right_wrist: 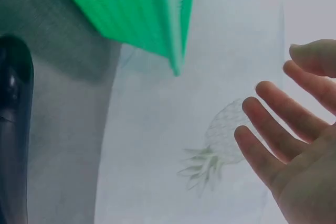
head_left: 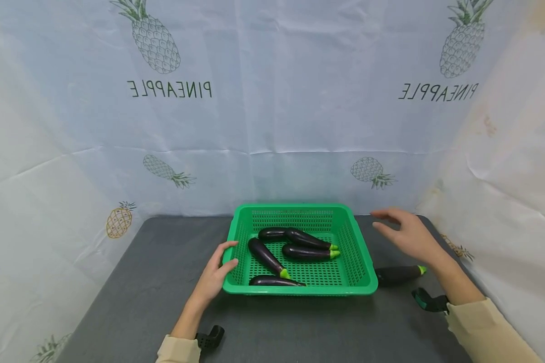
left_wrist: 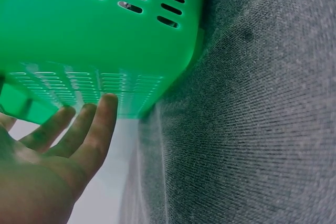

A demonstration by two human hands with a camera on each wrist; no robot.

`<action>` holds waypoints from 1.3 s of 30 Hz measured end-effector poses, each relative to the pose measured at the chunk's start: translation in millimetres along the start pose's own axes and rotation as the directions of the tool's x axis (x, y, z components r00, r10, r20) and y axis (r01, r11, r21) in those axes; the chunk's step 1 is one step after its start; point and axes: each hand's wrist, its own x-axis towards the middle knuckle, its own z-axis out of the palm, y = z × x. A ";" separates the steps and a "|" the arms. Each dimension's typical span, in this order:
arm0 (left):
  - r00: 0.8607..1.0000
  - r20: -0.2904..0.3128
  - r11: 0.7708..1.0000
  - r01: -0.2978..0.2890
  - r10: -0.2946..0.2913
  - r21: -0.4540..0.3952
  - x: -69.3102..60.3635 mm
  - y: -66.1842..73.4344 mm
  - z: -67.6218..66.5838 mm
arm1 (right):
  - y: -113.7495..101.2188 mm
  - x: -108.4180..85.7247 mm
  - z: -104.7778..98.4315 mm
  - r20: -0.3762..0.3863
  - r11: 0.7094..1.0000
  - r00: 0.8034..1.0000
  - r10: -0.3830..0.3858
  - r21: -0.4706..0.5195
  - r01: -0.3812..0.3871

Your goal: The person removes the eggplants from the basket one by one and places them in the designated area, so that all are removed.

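Observation:
A green plastic basket (head_left: 300, 291) stands on the dark table with several eggplants (head_left: 306, 253) lying in it. My left hand (head_left: 212, 272) is at its left side, thumb and index fingertips at the rim. In the left wrist view the other fingers (left_wrist: 107, 114) reach loosely extended along the basket's outer wall. To the right of the basket, my right hand (head_left: 406, 234) is raised with nothing in it, its fingers spread. Beneath that hand, one more eggplant (head_left: 397, 275) lies on the table against the basket's right side, its near end partly hidden by the basket.
A grey cloth covers the table (head_left: 172, 262). Behind it and at both sides hangs a white curtain (head_left: 272, 111) printed with pineapples. Dark straps with small mounts (head_left: 210, 337) sit at both wrists.

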 end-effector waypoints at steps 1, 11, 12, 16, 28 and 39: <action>1.000 0.001 1.000 -0.004 0.004 0.003 0.2 0.0 -0.1 | -3.1 0.3 0.1 -0.005 1.000 1.000 -0.001 0.002 0.001; 1.000 -0.001 1.000 0.006 -0.006 -0.005 0.5 1.0 -0.2 | -34.1 5.1 1.6 0.007 0.998 1.000 0.004 0.065 -0.004; 1.000 0.000 1.000 0.006 -0.006 -0.003 0.3 1.1 -0.2 | -36.0 6.2 2.7 0.009 0.997 1.000 0.003 0.074 -0.004; 1.000 0.002 1.000 0.005 -0.005 0.001 -0.2 1.3 -0.2 | -41.6 11.7 9.3 0.020 0.995 1.000 -0.017 0.099 0.015; 1.000 -0.006 1.000 -0.007 0.007 0.023 -0.3 2.0 -0.1 | -68.5 34.2 23.6 0.062 0.990 0.996 -0.070 0.125 0.062; 1.000 -0.017 0.999 -0.008 0.009 0.036 0.3 0.7 1.0 | -80.0 59.4 47.1 0.122 0.990 0.988 -0.098 0.110 0.085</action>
